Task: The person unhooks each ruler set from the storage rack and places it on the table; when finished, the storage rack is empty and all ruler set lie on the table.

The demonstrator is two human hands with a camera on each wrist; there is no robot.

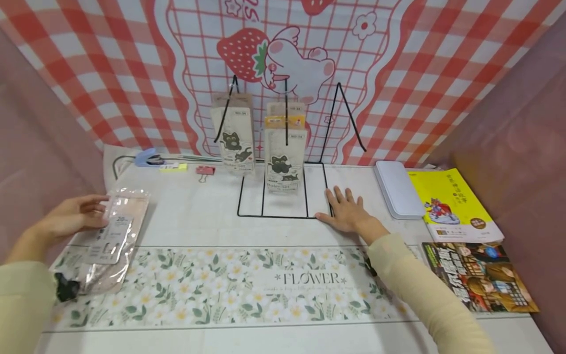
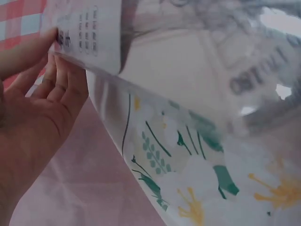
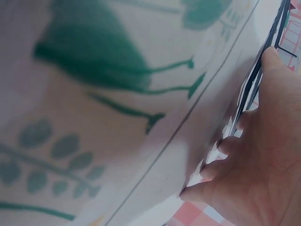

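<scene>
My left hand pinches a clear plastic ruler pack by its edge at the left of the table. In the left wrist view, the thumb lies over the card of the pack with fingers beneath, and ruler numbers show through the film. At the right front of a black wire display rack, my right hand lies with fingers spread, touching the base wire. Cat-printed ruler sets hang on the rack's left hook and middle hook. The right hook holds nothing.
Behind the rack stands a checked strawberry cloth. A pink binder clip, a yellow item and a blue item lie back left. To the right are a white case, a yellow book and a dark book.
</scene>
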